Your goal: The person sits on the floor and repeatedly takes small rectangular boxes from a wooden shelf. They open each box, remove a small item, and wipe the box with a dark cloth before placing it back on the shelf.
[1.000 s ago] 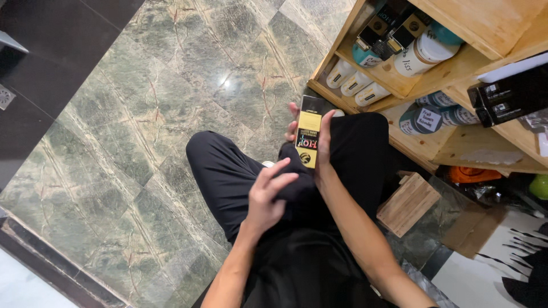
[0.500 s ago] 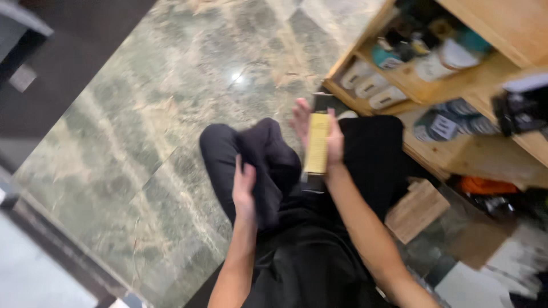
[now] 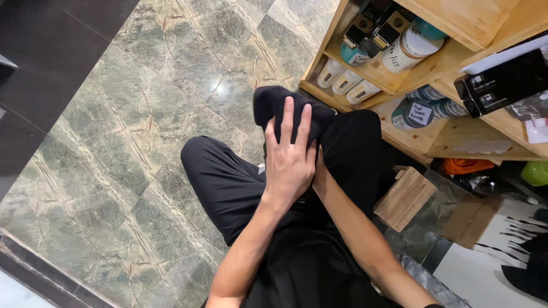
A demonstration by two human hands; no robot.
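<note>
- A second ago the right hand held a yellow and black box upright in plain sight, with the left hand low over the lap; now the box is out of sight and a black cloth [image 3: 285, 108] covers that spot.
- The left hand [image 3: 289, 162] has come up and lies flat on the cloth, fingers [image 3: 287, 120] straight, slightly spread and pressing down.
- The right hand [image 3: 318, 171] is almost wholly hidden under the left hand and the cloth; only its heel and wrist show, so I cannot tell how its fingers stand.
- The cloth bunches over the person's right knee, its far end hanging past the knee toward the floor.
- Far right stands a wooden shelf [image 3: 434, 63] with white tubes [image 3: 345, 82], teal-lidded jars [image 3: 422, 111] and a black box [image 3: 502, 82].
- A small wooden block [image 3: 405, 197] sits on the floor just right of the legs.
- Green marble floor [image 3: 142, 114] fills the left.
</note>
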